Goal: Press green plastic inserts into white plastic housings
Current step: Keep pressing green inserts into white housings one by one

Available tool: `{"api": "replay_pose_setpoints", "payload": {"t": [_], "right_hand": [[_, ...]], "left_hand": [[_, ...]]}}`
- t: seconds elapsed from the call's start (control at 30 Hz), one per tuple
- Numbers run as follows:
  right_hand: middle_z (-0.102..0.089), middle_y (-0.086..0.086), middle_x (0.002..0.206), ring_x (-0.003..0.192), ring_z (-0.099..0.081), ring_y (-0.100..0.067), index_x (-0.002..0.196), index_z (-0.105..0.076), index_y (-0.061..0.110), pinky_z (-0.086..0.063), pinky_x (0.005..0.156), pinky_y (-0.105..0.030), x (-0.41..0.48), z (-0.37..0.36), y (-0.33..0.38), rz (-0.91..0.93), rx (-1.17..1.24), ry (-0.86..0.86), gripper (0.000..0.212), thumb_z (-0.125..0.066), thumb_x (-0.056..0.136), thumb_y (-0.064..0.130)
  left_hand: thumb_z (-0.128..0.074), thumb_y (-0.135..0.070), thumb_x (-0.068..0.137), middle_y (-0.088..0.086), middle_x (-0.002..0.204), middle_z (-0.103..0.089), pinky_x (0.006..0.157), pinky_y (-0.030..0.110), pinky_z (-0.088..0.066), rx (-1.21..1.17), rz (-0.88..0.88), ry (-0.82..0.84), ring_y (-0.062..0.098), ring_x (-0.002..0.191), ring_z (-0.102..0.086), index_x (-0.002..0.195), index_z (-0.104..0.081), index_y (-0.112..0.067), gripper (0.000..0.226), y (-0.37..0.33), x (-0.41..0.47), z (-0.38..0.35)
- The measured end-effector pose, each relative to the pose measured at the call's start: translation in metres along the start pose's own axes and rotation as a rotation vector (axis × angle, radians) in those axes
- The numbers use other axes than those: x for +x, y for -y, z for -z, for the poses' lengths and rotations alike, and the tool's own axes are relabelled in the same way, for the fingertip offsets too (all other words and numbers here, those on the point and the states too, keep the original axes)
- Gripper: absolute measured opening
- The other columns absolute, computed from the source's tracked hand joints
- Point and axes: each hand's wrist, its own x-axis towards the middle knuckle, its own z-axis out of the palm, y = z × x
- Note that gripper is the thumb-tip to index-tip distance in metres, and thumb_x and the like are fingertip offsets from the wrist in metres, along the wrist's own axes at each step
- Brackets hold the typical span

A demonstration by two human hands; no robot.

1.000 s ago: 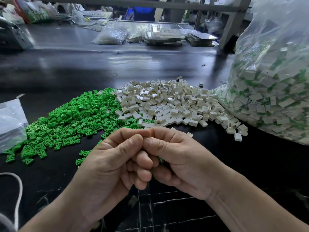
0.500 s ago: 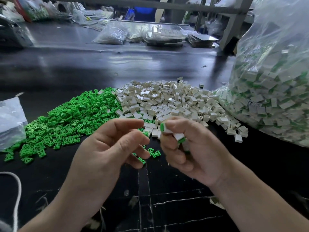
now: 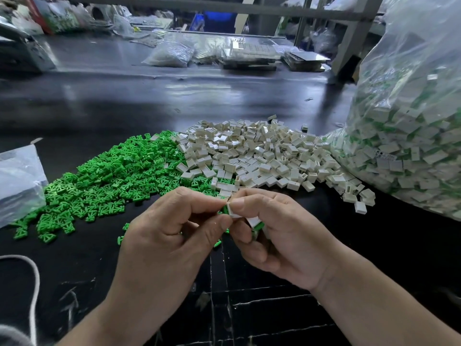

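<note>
1. The right hand (image 3: 282,236) pinches a white housing (image 3: 234,211) between thumb and forefinger. A few fitted housings (image 3: 257,224) sit tucked under its other curled fingers.
2. The left hand (image 3: 174,233) has curled fingers, with thumb and forefinger nipping a green insert (image 3: 225,209) at the housing's left end.
3. Both hands hover above the dark desk (image 3: 124,103).
4. From the hands, the heap of green inserts (image 3: 112,178) lies at ten o'clock. The heap of white housings (image 3: 257,156) lies at twelve, touching it.
5. At two o'clock stands a large clear bag (image 3: 411,108) of green-and-white pieces. The print on its small label (image 3: 385,156) is too small to read.
6. At nine o'clock lies a smaller plastic bag (image 3: 17,181).
</note>
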Motion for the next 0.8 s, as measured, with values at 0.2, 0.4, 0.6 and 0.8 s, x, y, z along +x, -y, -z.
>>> {"api": "replay_pose_setpoints", "payload": {"t": [0.2,0.4,0.6,0.8], "right_hand": [[-0.059,-0.009,0.074,0.047,-0.056,-0.011,0.079,-0.059,0.010,-0.041,0.033,-0.016,-0.001,0.018,0.014,0.170,0.395,0.157,0.006,-0.063,0.076,0.012],[-0.059,-0.003,0.073,0.044,-0.048,-0.007,0.084,-0.065,0.014,-0.033,0.029,-0.015,-0.004,0.055,0.034,0.233,0.300,-0.224,0.008,-0.071,0.078,0.015],[-0.068,0.006,0.069,0.061,-0.060,-0.009,0.084,-0.073,0.030,-0.042,0.053,-0.024,-0.010,0.076,0.030,-0.032,-1.297,-0.675,0.014,-0.061,0.085,0.024],[-0.066,0.014,0.081,0.074,-0.061,-0.001,0.091,-0.073,0.031,-0.048,0.061,-0.023,-0.014,0.059,0.029,-0.248,-1.401,-0.440,0.012,-0.069,0.088,0.042]], "left_hand": [[-0.072,-0.043,0.081,-0.019,0.085,-0.070,0.061,0.009,-0.050,0.111,0.053,-0.017,0.005,0.075,-0.068,0.098,-0.066,-0.043,0.018,0.000,-0.002,0.003],[-0.058,-0.058,0.082,-0.025,0.087,-0.065,0.061,0.010,-0.047,0.427,0.089,0.162,-0.004,0.080,-0.061,0.095,-0.067,-0.038,0.026,0.010,0.001,0.007],[-0.053,-0.064,0.078,-0.021,0.086,-0.059,0.055,0.021,-0.035,0.807,0.071,0.301,0.006,0.077,-0.056,0.096,-0.066,-0.036,0.036,0.019,-0.001,0.003],[-0.055,-0.062,0.079,-0.018,0.083,-0.054,0.059,0.025,-0.040,0.860,0.069,0.378,0.008,0.077,-0.054,0.098,-0.064,-0.035,0.034,0.020,0.000,0.002]]}}
